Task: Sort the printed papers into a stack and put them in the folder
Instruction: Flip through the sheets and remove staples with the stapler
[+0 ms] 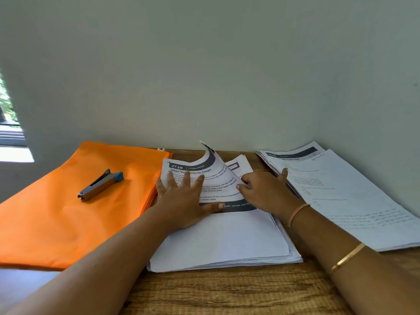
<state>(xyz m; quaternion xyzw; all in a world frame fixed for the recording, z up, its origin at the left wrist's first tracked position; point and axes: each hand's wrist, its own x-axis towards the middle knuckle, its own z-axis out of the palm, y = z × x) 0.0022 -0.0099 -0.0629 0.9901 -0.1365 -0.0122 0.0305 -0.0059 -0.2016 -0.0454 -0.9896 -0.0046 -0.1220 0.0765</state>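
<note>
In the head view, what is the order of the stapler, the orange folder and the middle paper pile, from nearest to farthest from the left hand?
1. Middle paper pile: under the left hand, which presses on it.
2. Orange folder: its edge is just left of the hand.
3. Stapler: farther left, lying on the folder.

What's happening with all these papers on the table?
A person is sorting printed papers at a wooden table. Their left hand presses flat on the middle stack while the right hand pinches the top sheet by its edge, curling it upward. A second pile lies to the right. The orange folder lies on the left with a stapler on it.
</note>
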